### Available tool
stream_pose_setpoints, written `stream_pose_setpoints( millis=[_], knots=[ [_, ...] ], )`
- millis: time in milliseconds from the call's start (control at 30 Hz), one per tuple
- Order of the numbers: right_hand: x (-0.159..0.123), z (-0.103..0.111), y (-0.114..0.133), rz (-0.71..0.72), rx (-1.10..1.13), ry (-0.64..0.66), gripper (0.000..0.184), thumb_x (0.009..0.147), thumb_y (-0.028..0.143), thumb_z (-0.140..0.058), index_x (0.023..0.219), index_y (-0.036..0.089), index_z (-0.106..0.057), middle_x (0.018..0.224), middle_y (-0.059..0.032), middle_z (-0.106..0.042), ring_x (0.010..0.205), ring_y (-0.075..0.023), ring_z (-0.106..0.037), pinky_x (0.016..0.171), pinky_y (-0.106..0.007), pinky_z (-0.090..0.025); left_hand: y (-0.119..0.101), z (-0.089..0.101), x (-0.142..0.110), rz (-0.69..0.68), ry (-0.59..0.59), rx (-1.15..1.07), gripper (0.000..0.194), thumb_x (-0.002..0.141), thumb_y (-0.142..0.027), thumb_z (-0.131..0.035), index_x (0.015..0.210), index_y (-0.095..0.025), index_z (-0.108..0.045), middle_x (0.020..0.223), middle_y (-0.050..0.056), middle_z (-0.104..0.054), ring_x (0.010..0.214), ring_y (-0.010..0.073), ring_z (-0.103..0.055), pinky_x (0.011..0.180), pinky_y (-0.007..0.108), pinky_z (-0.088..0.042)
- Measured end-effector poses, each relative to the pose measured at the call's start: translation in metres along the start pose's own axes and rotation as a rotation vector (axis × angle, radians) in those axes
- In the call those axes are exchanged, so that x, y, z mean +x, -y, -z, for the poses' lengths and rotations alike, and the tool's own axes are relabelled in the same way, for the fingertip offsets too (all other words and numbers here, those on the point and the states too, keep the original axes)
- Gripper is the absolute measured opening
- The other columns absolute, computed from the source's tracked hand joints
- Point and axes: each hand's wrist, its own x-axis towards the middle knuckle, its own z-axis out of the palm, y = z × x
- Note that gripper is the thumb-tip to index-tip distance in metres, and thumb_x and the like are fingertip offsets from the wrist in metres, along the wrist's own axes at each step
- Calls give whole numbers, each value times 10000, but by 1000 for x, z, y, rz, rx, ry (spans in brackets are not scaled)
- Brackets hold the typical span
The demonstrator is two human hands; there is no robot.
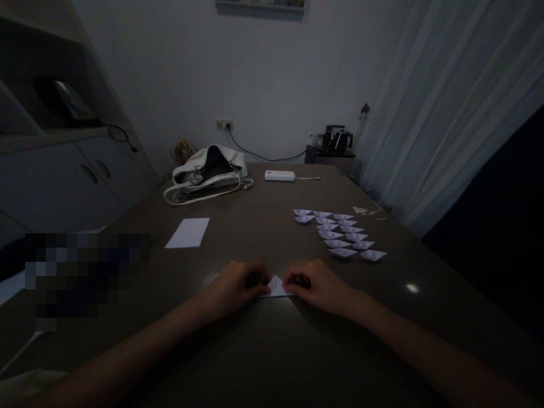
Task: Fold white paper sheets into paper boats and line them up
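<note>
A small sheet of white paper (276, 288), folded to a peak at the top with a flat strip along its lower edge, lies on the table in front of me. My left hand (240, 286) pinches its left side between thumb and fingers. On the opposite side, my right hand (317, 286) pinches the right corner in the same way. Both hands cover the paper's ends. Several folded white paper boats (340, 235) stand in slanting rows beyond my right hand. A stack of flat white paper (187, 233) lies beyond my left hand.
On the brown table (255, 221), a white handbag (212, 173) sits at the far left and a white power bank (279, 175) with a short cable at the back. Paper scraps (364, 210) lie near the right edge. A black kettle (341, 140) stands behind, beside a sheer curtain (408, 107).
</note>
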Motion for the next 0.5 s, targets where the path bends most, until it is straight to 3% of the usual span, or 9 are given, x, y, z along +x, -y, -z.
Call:
stream_pose_setpoints(
  millis=[300,500],
  knots=[
    [-2,-1,-2,58,-51,4,64,787,112,-647,834,141,-680,749,-5,-590,624,-84,-530,572,-190,-373,2,1,1,-56,12,30,109,806,-207,-622,889,-154,-668,822,28,-657,741,144,-593,660,227,-417],
    [-4,2,2,195,-120,65,208,846,51,-538,924,165,-693,874,-36,-629,812,-123,-577,732,-231,-415,4,-1,0,-198,8,76,127,823,-107,-577,869,-169,-678,850,28,-623,775,133,-583,680,215,-418]
  ],
)
